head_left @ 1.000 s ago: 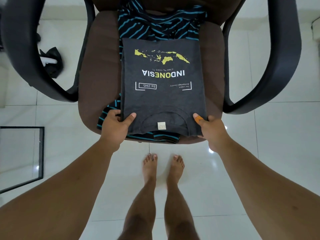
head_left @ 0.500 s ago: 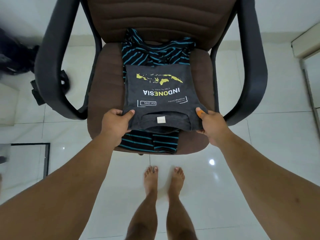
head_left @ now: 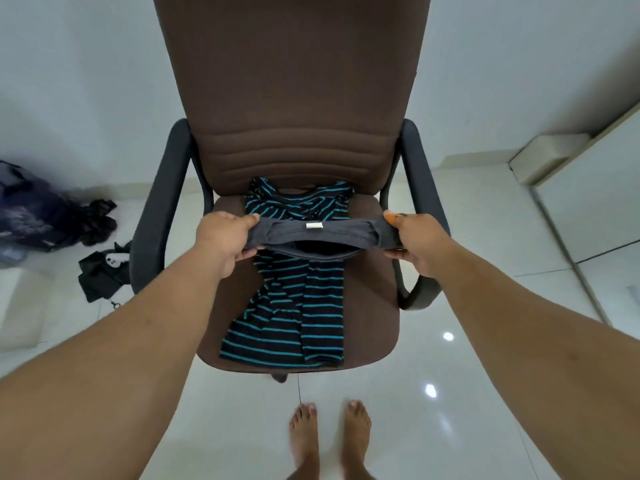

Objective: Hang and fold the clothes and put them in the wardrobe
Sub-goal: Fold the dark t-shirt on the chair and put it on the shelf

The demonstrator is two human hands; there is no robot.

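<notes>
Nearest to the camera, two bare feet [head_left: 329, 441] are seen on the white tiled floor [head_left: 485, 393]. Above them the folded grey T-shirt [head_left: 317, 237] is held in the air over the seat of the brown office chair [head_left: 287, 98], clear of the seat. The left hand [head_left: 225, 239] is closed on the shirt's left edge, thumb on top and fingers below; the right hand [head_left: 414, 242] is closed on the right edge in the same way. The shirt is judged to be light and soft, so it will sag in the middle and the folds can slip open; it is best supported from below at both sides, as is done now. Under it, the striped shirt [head_left: 298, 306] lies flat on the seat, not yet folded. Further left, dark clothes [head_left: 45, 216] lie on the floor by the wall
</notes>
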